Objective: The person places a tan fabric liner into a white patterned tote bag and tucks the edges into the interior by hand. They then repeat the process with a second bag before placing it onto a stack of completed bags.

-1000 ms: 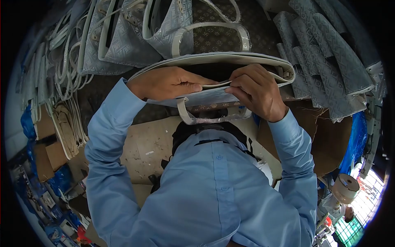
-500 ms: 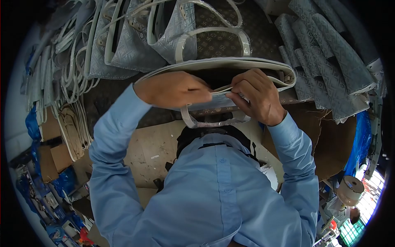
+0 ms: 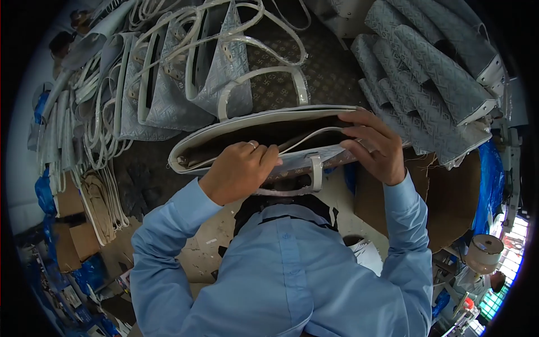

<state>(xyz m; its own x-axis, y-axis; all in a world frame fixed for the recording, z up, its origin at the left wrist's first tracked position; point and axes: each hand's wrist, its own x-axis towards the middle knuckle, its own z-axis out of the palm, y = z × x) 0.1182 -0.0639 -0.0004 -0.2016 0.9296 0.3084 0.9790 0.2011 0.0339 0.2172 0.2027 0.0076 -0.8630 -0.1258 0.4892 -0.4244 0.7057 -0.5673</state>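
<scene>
A patterned grey-blue handbag (image 3: 292, 161) with white trim lies in front of my body, its mouth gaping and its dark inside showing. One pale strap handle (image 3: 303, 87) arches behind the mouth, another hangs on the near side. My left hand (image 3: 238, 171) is closed on the near rim, thumb and fingers pinched together. At the right end, my right hand (image 3: 376, 143) grips the bag's edge with fingers bent over it. A thin pale edging curves inside the mouth between the hands. The fingertips of my left hand are partly hidden.
Similar bags (image 3: 216, 78) stand in a row at the back left, with loose straps around them. Rolled patterned pieces (image 3: 438, 73) are piled at the right. An open cardboard box (image 3: 455, 196) sits below them, with blue plastic (image 3: 491, 185) beside it.
The bag's mouth has opened wider. My right hand has moved from the middle of the near rim to the right end. My left hand has turned and sits lower on the near rim.
</scene>
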